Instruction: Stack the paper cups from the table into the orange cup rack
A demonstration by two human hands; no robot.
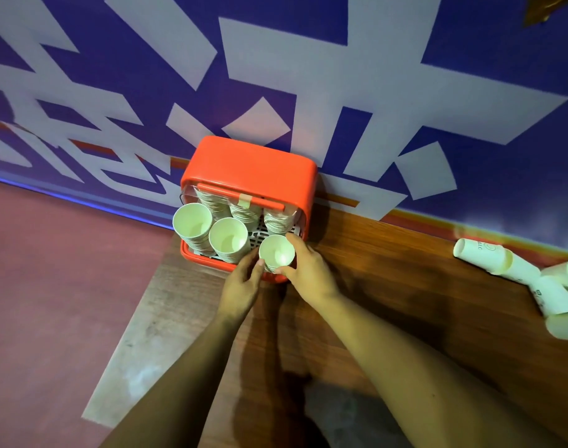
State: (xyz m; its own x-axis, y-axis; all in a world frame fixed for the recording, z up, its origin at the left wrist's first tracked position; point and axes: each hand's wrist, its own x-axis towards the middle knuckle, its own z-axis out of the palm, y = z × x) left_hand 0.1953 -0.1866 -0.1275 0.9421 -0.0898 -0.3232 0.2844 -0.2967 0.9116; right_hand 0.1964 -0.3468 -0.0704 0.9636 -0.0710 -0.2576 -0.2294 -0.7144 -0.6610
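Two bare forearms reach from the near edge across the table (405,270) to the rack (250,169), which stands at the table's far left corner against the blue and white wall (308,76). The right hand (308,273) curls round a cup (276,252), thumb on its near side and fingers on its far right side. The left hand (243,282) grips the cup's left side with bent fingers. The cup sits upright, mouth up, in the rack's near right corner. Two tall stacks (227,236) fill the rest of the near row, and three more stand behind under a clear lid (192,192). Loose cups (482,257) lie on their sides at the table's far right. A reddish floor (50,270) lies to the left.
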